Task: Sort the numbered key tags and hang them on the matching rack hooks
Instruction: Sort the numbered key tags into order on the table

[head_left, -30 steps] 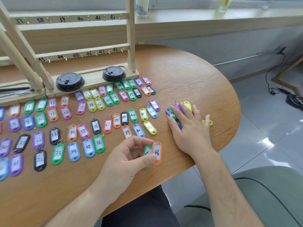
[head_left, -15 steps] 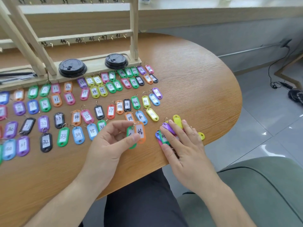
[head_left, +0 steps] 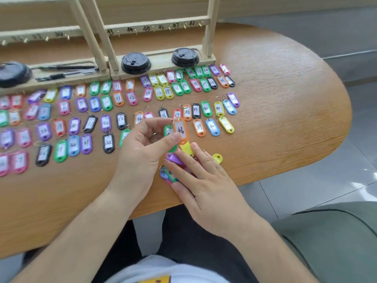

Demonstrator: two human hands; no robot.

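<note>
Your left grip [head_left: 142, 152] pinches two tags at once between thumb and fingertips, held just above the sorted rows [head_left: 106, 123]. Tag 46 [head_left: 181, 130], orange, faces you, and a green tag [head_left: 168, 132] sits half behind it with its number hidden. That double pinch is the weak point. If you ease the thumb to part them, one is likely to drop onto the rows below and knock its neighbours out of order. The rings at their tops lie close together and could snag. If you carry both up to the rack [head_left: 155, 25], the green one may land on hook 46 along with the orange, so read it first.

Your right grip [head_left: 204, 180] lies spread, with straight fingers pressing down on the unsorted pile [head_left: 173, 159] in front of the rows. That pile sits near the front edge of the worktop [head_left: 285, 99], just above your lap. If you drag the fingers toward you, tags could slide over the edge and be lost from the count. A yellow tag [head_left: 217, 158] lies loose just beside your outer fingers. A careless sideways sweep would flick it rightward, away from the rest, where it is easy to overlook.
</note>
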